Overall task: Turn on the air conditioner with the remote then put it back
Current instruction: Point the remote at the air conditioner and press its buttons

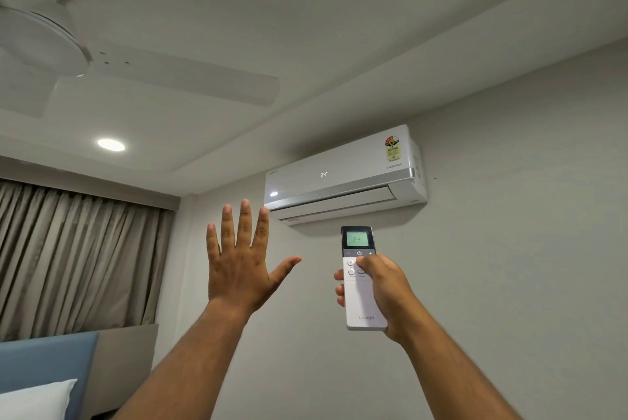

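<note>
A white air conditioner (343, 175) hangs high on the wall, its front panel showing a lit 24. My right hand (384, 287) holds a slim white remote (360, 304) upright just below the unit. The remote's small screen also reads 24, and my thumb rests on the buttons under the power key. My left hand (241, 263) is raised to the left of the remote, palm toward the wall, fingers spread and holding nothing.
A white ceiling fan (68, 52) fills the upper left, beside a lit round ceiling lamp (111, 145). Beige curtains (74, 256) cover the left wall. A blue headboard (44, 362) and a white pillow (34, 399) sit at the lower left.
</note>
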Available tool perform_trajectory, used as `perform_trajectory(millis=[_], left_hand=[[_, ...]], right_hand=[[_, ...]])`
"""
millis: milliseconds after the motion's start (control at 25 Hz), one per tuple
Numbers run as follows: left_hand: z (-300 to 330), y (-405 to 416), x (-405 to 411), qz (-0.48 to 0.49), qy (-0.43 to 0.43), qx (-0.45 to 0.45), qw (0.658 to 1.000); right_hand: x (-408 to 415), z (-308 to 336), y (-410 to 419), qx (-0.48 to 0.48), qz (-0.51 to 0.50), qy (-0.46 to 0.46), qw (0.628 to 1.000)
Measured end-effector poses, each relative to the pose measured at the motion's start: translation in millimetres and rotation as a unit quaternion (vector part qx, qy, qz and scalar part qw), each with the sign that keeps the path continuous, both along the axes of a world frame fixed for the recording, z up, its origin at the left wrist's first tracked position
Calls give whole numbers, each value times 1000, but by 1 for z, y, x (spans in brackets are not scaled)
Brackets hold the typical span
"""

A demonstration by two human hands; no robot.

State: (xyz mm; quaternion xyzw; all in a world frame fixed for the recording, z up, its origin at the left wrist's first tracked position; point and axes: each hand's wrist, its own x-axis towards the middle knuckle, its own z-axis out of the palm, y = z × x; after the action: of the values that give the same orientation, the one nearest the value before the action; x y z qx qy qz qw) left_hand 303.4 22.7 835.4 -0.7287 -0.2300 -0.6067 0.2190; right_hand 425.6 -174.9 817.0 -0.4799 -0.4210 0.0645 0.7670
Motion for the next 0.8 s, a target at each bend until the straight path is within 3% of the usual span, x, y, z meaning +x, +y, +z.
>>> perform_trajectory(millis=[800], left_hand=[[-11, 17, 13, -20, 16, -14, 1000]], right_hand=[[13, -5, 17, -24, -28, 22, 999]])
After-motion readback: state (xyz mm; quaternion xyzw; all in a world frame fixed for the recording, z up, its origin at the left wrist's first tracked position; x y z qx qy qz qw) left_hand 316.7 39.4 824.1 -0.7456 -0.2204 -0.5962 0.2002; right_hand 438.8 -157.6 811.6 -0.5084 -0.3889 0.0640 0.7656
